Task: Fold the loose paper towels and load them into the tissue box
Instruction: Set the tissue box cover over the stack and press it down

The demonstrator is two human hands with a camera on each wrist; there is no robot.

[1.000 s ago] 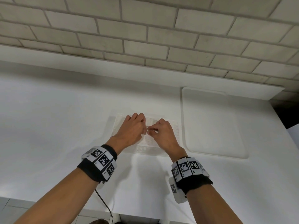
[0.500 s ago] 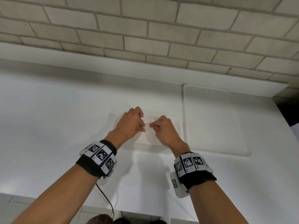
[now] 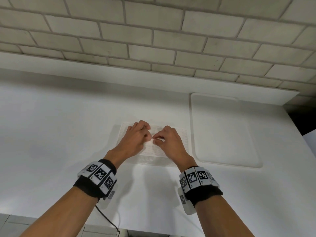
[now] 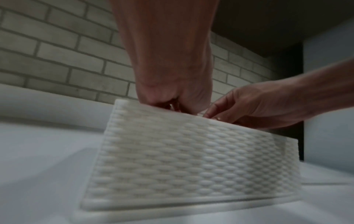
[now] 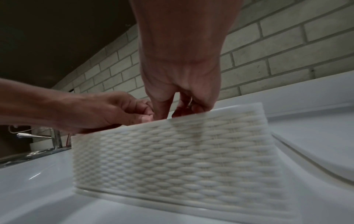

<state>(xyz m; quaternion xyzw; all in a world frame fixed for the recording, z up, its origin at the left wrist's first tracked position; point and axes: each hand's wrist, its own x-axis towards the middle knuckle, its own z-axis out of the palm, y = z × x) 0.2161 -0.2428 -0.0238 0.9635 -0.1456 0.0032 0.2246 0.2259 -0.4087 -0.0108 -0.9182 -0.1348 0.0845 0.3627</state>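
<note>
A white tissue box (image 3: pixel 177 142) with a woven pattern stands on the white counter; its side wall fills the left wrist view (image 4: pixel 191 159) and the right wrist view (image 5: pixel 172 159). Both hands rest on its top with fingers curled, fingertips meeting at the middle. My left hand (image 3: pixel 147 135) pinches down at the top centre (image 4: pixel 172 104). My right hand (image 3: pixel 157 140) does the same just beside it (image 5: pixel 178 112). A thin bit of white paper towel seems caught between the fingertips; most of it is hidden by the hands and the box rim.
A flat white board (image 3: pixel 222 130) lies on the counter right of the box. A brick wall (image 3: pixel 153 40) and a white ledge run behind. A metal tap (image 5: pixel 55 136) stands far left. A black cable (image 3: pixel 106 218) hangs over the counter's front edge.
Both hands stay on the box's top. Their fingertips have drawn closer together and curled tighter at the middle; the box has not moved.
</note>
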